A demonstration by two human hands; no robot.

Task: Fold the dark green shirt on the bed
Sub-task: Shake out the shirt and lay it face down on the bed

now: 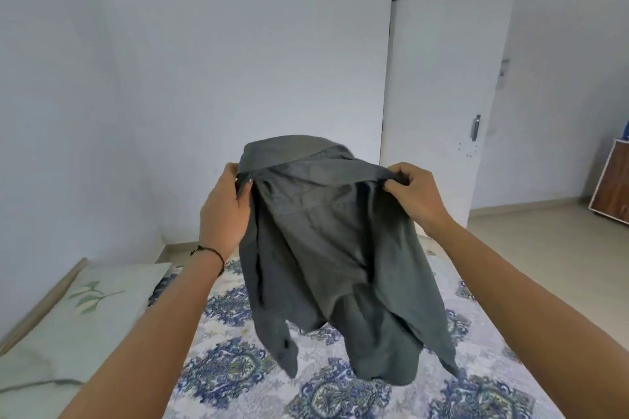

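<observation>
The dark green shirt (326, 248) hangs in the air above the bed (238, 367), its collar flopped over at the top and its sleeves dangling below. My left hand (223, 211) grips the shirt's left shoulder. At the right shoulder, my right hand (413, 192) pinches the fabric between thumb and fingers. The lower hem and one sleeve hang just over the patterned bedspread; I cannot tell whether they touch it.
A pale pillow (78, 313) with a green leaf print lies on the bed's left side beside a wooden edge. A white door (446, 105) stands ajar behind the bed. A wooden cabinet (612, 184) is at the far right on the tiled floor.
</observation>
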